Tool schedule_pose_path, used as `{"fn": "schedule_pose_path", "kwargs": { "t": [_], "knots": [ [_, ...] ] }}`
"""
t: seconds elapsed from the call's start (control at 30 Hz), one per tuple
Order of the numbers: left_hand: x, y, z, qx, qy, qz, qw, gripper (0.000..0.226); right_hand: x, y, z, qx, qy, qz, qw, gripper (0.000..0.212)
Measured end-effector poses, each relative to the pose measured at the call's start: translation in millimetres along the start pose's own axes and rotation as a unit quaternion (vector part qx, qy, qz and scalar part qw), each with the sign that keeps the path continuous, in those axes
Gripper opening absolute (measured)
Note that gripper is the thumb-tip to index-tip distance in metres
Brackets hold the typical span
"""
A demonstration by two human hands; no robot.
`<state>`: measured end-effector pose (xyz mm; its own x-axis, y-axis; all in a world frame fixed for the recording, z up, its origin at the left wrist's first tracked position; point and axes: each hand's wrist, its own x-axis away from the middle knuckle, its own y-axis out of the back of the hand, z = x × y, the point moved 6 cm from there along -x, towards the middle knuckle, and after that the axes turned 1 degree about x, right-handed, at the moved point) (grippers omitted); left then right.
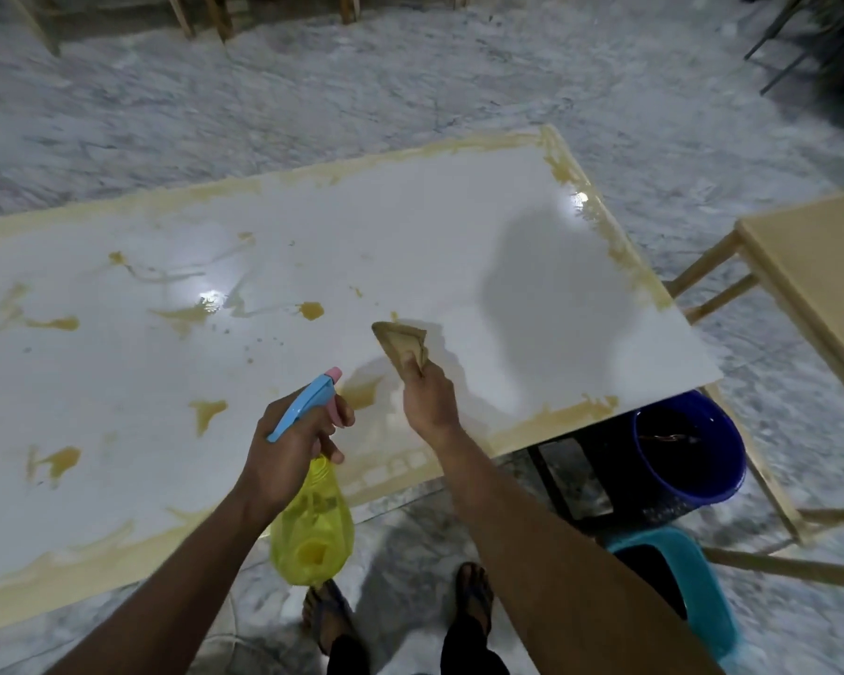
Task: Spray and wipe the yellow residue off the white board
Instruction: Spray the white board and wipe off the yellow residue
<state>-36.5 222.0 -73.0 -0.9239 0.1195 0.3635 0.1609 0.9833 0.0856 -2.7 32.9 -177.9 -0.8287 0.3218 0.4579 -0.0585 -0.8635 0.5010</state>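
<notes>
A large white board (410, 226) lies flat in front of me, with yellow residue (311, 310) in blotches across its left half and in bands along its edges. My left hand (293, 445) grips a yellow spray bottle (313, 523) with a blue and pink trigger head, held over the board's near edge and aimed at the board. My right hand (427, 399) pinches a stained, folded brown cloth (403, 344) that hangs just above or on the board near its middle.
A dark blue bucket (693, 450) stands on the marble floor at the board's right corner, with a teal stool (688, 591) nearer me. A wooden table (819, 265) stands at the right. Wooden legs line the far wall. My sandalled feet (400, 611) are below.
</notes>
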Motion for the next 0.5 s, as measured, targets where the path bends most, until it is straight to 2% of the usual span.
{"fn": "schedule_pose_path", "kwargs": {
  "t": [0.07,0.1,0.2,0.3,0.43,0.5],
  "knots": [
    [0.6,15.6,-5.3,0.007,-0.004,0.003,1.000,0.024,4.2,3.7,8.0,-0.158,-0.045,0.013,0.986,0.069],
    [0.9,21.6,-7.2,0.010,-0.005,0.004,1.000,0.026,4.8,3.2,7.4,-0.242,-0.071,0.022,0.967,0.067],
    [-0.8,42.1,-12.6,0.007,-0.019,0.012,1.000,0.032,17.6,-0.1,27.1,-0.458,-0.094,0.082,0.880,0.049],
    [-5.0,65.3,-15.0,0.019,-0.021,0.010,1.000,0.045,30.9,-5.8,53.9,-0.529,-0.079,0.138,0.834,0.053],
    [-4.8,90.2,-27.0,0.015,-0.033,0.001,0.999,0.024,45.1,-21.9,83.9,-0.550,-0.088,0.157,0.816,0.055],
    [-2.2,98.3,-29.1,0.010,-0.035,0.000,0.999,0.026,48.6,-29.1,96.8,-0.554,-0.074,0.173,0.811,0.055]
  ]
}}
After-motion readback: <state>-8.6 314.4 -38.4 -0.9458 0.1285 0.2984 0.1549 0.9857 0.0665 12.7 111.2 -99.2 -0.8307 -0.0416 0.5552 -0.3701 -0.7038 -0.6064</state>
